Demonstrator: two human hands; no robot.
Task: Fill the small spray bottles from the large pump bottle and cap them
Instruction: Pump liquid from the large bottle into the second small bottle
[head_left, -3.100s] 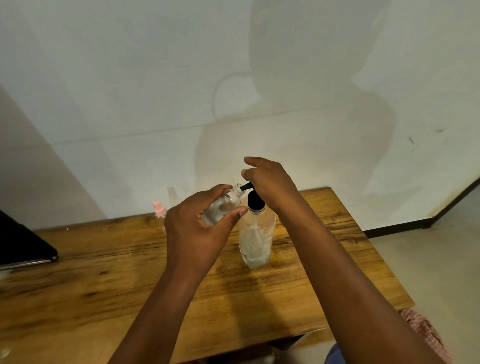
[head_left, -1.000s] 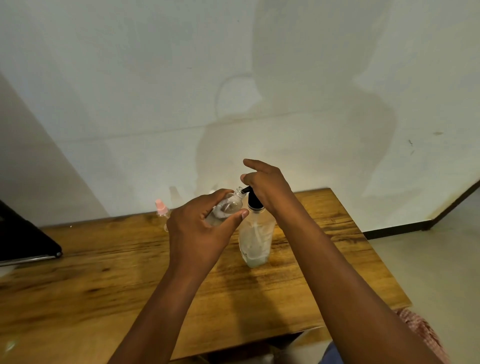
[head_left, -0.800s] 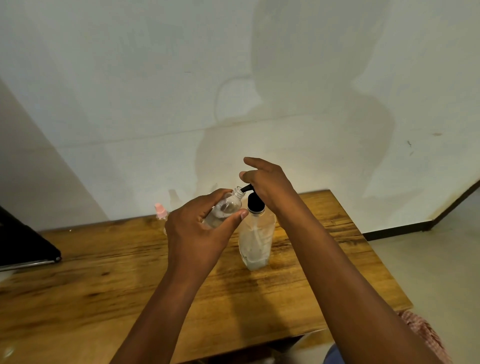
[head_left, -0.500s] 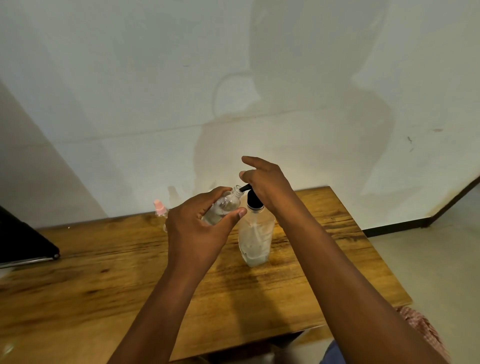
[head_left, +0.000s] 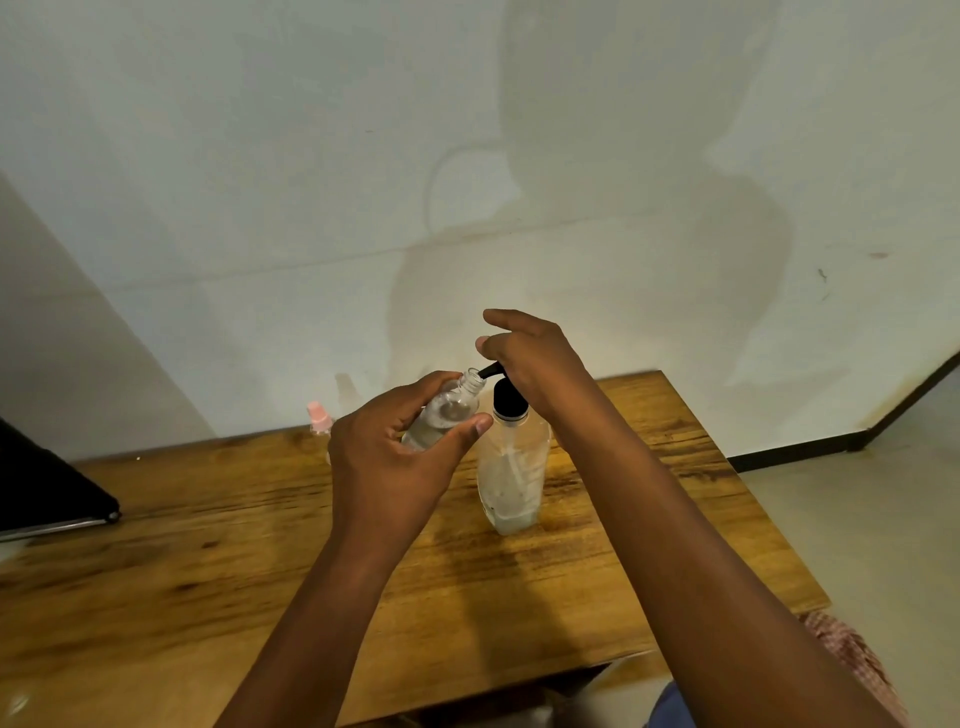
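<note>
Table (head_left: 208, 561): left hand (head_left: 387, 462) around bottle (head_left: 447, 410)

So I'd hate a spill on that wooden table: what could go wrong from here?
1. The small bottle is tilted in the left hand, its narrow mouth just meeting the black spout; a slight shift could send liquid onto the table.
2. The right hand presses the pump of the large pump bottle, which nothing else steadies; an off-centre push might tip it.
</note>
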